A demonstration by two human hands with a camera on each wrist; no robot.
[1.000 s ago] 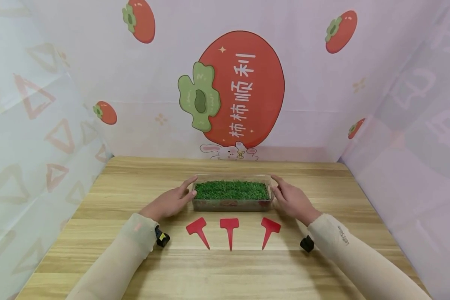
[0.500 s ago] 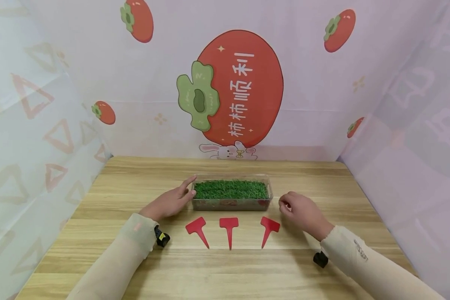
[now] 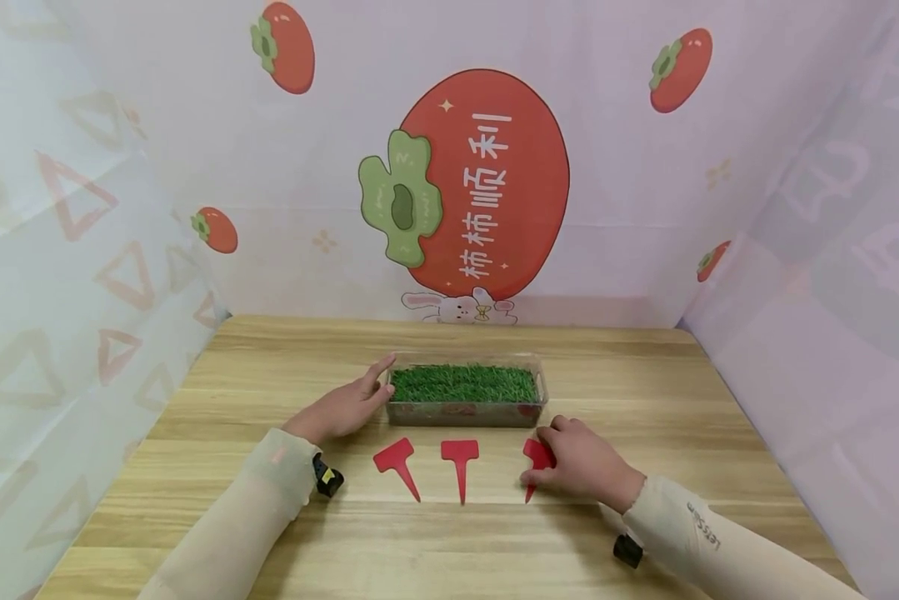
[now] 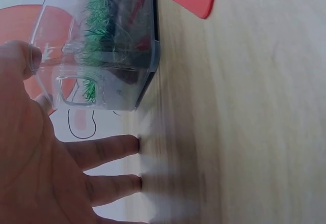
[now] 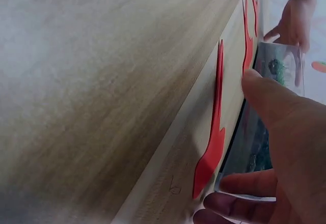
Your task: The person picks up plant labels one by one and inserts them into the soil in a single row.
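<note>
A clear plastic box [image 3: 464,414] filled with green artificial grass [image 3: 464,383] sits on the table. My left hand [image 3: 344,407] is at its left end, thumb and index finger by the rim. In the left wrist view the other fingers are stretched out, their tips near the tabletop. Three red T-shaped plant labels lie in front of the box: the left label [image 3: 395,455], the middle label [image 3: 460,452] and the right label [image 3: 536,454]. My right hand [image 3: 580,458] hovers at the right label, partly hiding it. In the right wrist view, thumb and fingers stand apart from that label [image 5: 210,163].
The wooden table [image 3: 419,550] ends at a back curtain [image 3: 614,275] printed with persimmons. Patterned side curtains [image 3: 67,333] flank it. Both wrists carry small black cameras, the left camera [image 3: 327,477] and the right camera [image 3: 627,551].
My right hand has left the box's right end, moved outward and then forward-down to the right plant label, its fingers spreading around it. The left hand stays at the box.
</note>
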